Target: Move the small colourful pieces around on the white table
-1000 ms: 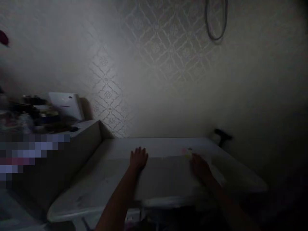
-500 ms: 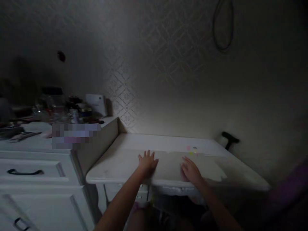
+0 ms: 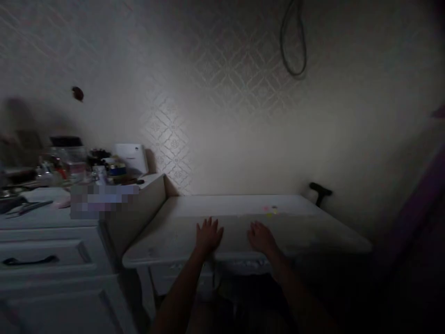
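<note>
Palm down on the white desk (image 3: 194, 204), my left hand (image 3: 209, 235) has its fingers spread and holds nothing. To its right, my right hand (image 3: 261, 237) is over the desk's front part, its fingers curled in loosely; dim light hides whether anything small is in them. The two hands are apart. Small pink and yellow marks or bits (image 3: 269, 211) lie on the desk just beyond my right hand.
A white drawer cabinet (image 3: 48, 234) stands at the left, its top crowded with bottles and jars, a white box (image 3: 131, 157) among them. A black T-shaped handle (image 3: 320, 191) rises behind the desk's right side. A cable loop (image 3: 294, 65) hangs on the wall.
My right hand has shifted left toward my left hand, and its fingers are more curled. The view has turned slightly, and the lower part of the scene is darker.
</note>
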Demonstrator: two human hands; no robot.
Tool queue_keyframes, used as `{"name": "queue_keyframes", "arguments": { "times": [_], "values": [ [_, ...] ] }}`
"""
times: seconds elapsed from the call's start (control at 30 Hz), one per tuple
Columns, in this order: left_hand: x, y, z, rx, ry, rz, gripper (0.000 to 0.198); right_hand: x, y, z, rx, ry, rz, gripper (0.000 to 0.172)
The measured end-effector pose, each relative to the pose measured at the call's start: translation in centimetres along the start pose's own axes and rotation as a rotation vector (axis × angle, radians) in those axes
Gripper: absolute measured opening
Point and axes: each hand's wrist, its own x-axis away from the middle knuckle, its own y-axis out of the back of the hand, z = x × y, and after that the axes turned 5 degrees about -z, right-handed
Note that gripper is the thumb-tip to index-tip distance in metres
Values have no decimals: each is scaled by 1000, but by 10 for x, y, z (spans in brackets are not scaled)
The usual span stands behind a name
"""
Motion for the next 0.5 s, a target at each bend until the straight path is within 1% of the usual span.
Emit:
{"name": "queue_keyframes", "arguments": {
  "times": [0.23,0.5],
  "values": [
    [1,2,1,-13,-9,-19,59,-3,1,3,-37,-55,65,46],
    [-1,2,1,-14,20,16,59,-6,-3,3,-74,-110,109,48]
  ]
}}
